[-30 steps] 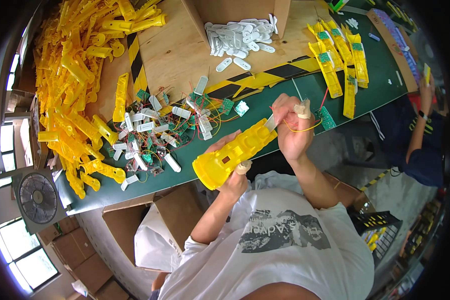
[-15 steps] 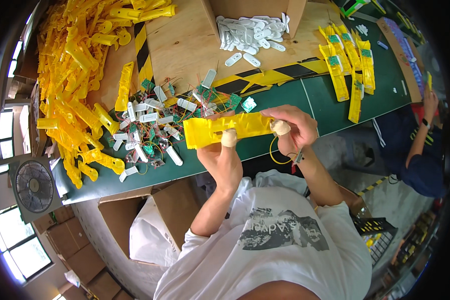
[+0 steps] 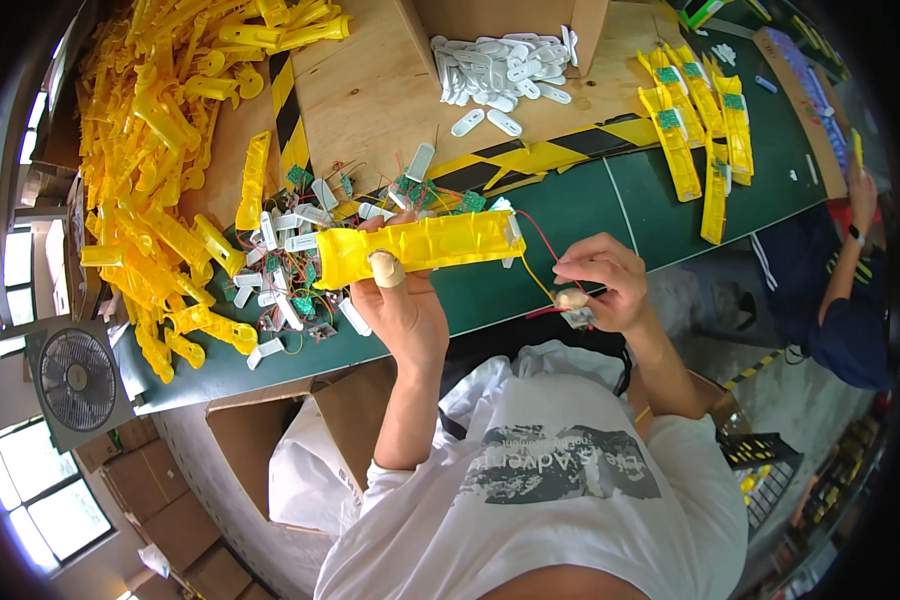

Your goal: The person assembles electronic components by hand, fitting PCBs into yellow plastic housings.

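Note:
A long yellow plastic housing (image 3: 450,241) lies level across my left hand (image 3: 406,305), which grips its left part with the thumb on the near side. Fingertip covers wrap both thumbs. Red and yellow wires (image 3: 536,273) run from the housing's right end to my right hand (image 3: 610,285), whose thumb and fingers are pinched round them. A small board-like part (image 3: 578,318) hangs at the right thumb; its details are too small to make out. Behind the left hand lies a heap of white modules and green circuit boards with wires (image 3: 300,237).
Yellow housings (image 3: 150,130) are piled at the far left. White oval covers (image 3: 500,70) spill from a cardboard box (image 3: 595,35). Several yellow housings with boards (image 3: 675,145) lie at the right. A co-worker (image 3: 820,290) stands beyond. An open carton (image 3: 355,420) sits below the table edge.
The housing and my left hand have moved left. My right hand has come off the housing's right end and drawn away to the right, with wires now stretched between them.

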### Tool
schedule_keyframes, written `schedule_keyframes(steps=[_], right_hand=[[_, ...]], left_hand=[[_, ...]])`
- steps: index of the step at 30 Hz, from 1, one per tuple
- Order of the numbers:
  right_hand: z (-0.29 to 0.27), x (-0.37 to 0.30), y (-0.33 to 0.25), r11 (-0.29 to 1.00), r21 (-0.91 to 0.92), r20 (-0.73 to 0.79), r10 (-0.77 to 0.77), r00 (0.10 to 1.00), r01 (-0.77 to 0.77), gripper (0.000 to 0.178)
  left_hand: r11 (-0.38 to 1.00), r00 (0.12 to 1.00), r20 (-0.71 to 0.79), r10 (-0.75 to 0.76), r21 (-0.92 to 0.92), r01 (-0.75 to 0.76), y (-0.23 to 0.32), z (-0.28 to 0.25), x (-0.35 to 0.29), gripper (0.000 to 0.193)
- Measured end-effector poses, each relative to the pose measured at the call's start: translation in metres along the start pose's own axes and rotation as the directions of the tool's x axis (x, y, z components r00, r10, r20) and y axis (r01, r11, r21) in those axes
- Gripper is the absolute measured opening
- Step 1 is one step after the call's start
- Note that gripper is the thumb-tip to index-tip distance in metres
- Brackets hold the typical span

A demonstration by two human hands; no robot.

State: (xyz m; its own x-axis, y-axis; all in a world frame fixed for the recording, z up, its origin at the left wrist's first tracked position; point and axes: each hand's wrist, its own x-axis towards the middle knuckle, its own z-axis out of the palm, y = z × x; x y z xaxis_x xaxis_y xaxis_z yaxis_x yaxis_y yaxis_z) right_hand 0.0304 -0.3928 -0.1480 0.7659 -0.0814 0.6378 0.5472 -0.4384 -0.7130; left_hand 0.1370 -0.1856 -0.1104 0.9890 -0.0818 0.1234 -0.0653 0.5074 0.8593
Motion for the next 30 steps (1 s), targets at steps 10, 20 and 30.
schedule_keyframes(steps=[10, 20, 30], right_hand=[[0.031, -0.003, -0.023, 0.577, 0.744, 0.026, 0.481, 0.877, -0.338, 0.041], [0.020, 0.017, -0.012, 0.964, 0.126, 0.108, 0.222, 0.969, -0.235, 0.031], [0.038, 0.014, -0.010, 0.942, 0.052, 0.038, 0.330, 0.943, -0.332, 0.020]], left_hand=[[0.974, 0.972, -0.065, -0.225, -0.021, 0.225, -0.012, 0.005, 0.002, 0.053], [0.954, 0.955, -0.012, -0.297, 0.036, 0.297, -0.011, 0.003, -0.005, 0.040], [0.988, 0.985, 0.079, -0.152, 0.000, 0.152, -0.024, 0.016, -0.030, 0.050]])
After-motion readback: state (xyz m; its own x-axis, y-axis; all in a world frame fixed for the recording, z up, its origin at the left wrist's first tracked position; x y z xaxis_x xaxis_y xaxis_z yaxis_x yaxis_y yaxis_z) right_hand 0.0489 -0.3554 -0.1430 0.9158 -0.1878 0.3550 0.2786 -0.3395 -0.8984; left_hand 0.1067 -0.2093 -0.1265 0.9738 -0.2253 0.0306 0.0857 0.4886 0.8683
